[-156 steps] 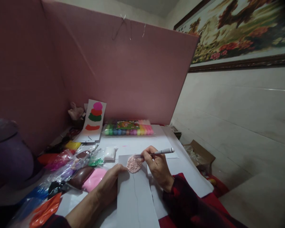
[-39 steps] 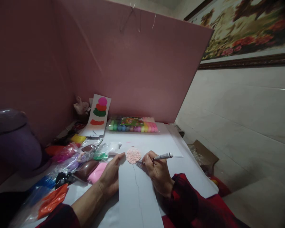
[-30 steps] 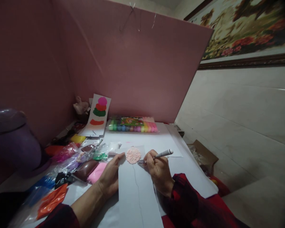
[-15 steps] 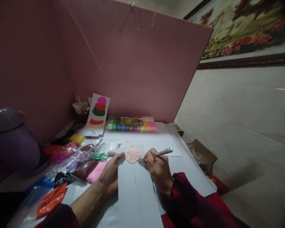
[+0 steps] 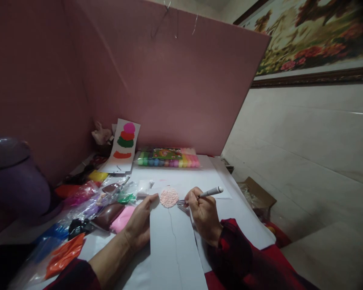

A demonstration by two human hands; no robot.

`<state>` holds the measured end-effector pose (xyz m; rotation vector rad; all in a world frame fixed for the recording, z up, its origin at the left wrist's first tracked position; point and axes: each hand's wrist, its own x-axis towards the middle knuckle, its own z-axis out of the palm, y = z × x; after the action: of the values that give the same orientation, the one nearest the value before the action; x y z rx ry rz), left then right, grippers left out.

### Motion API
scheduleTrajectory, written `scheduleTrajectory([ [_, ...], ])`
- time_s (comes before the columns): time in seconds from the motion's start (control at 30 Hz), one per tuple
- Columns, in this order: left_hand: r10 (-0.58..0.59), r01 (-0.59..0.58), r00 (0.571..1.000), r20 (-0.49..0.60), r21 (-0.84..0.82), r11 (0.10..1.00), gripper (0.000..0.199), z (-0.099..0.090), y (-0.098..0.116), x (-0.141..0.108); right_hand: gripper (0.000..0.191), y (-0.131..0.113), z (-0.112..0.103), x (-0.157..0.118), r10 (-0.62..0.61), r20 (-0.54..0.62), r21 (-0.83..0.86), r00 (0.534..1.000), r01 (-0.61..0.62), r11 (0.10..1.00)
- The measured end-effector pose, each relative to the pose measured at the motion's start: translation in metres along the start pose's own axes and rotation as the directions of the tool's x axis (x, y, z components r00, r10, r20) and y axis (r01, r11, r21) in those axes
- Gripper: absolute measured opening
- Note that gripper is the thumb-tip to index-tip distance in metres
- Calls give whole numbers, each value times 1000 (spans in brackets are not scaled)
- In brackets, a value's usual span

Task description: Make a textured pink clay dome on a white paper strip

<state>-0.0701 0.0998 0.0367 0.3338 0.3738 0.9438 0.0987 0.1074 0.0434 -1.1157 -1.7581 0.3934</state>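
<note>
A long white card [image 5: 166,245] lies in front of me, with a thin wavy line drawn down it. Near its far end sits a round, pale pink clay disc [image 5: 169,198] with a ridged, pricked surface. My left hand [image 5: 140,223] grips the card's left edge, thumb on top near the disc and the other fingers partly hidden. In my right hand [image 5: 203,211] is a fork [image 5: 210,192] with a black-and-white striped handle, held like a pen. Its tines point left at the disc's right edge; whether they touch it, I cannot tell.
Several bags of coloured clay [image 5: 109,215] crowd the left side, near a purple container [image 5: 15,181]. A long pack of coloured clay [image 5: 169,158] lies at the back, beside a card with painted shapes [image 5: 125,141]. A cardboard box [image 5: 257,197] stands at right.
My right hand has shifted slightly to the right with the fork, and the tines sit a little higher at the disc's edge. My left hand and the card stay put.
</note>
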Motion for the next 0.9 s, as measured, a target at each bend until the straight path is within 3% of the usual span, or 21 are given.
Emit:
scheduleTrajectory([
  [0.2,-18,18,1000,10,5,1000,44,1,-1,-1,33,0,1,0,-15,36,6,999,14,1000],
  [0.37,-3,3,999,-32,14,1000,43,6,0,-3,34,2,-1,2,2,2,-66,1000,-2,998],
  [0.67,-26,26,1000,13,-9,1000,44,6,0,-3,33,1,-1,1,2,30,-36,1000,0,999],
  [0.9,-9,9,1000,-12,13,1000,43,8,0,-4,33,2,-3,3,-11,-14,-77,1000,10,997],
])
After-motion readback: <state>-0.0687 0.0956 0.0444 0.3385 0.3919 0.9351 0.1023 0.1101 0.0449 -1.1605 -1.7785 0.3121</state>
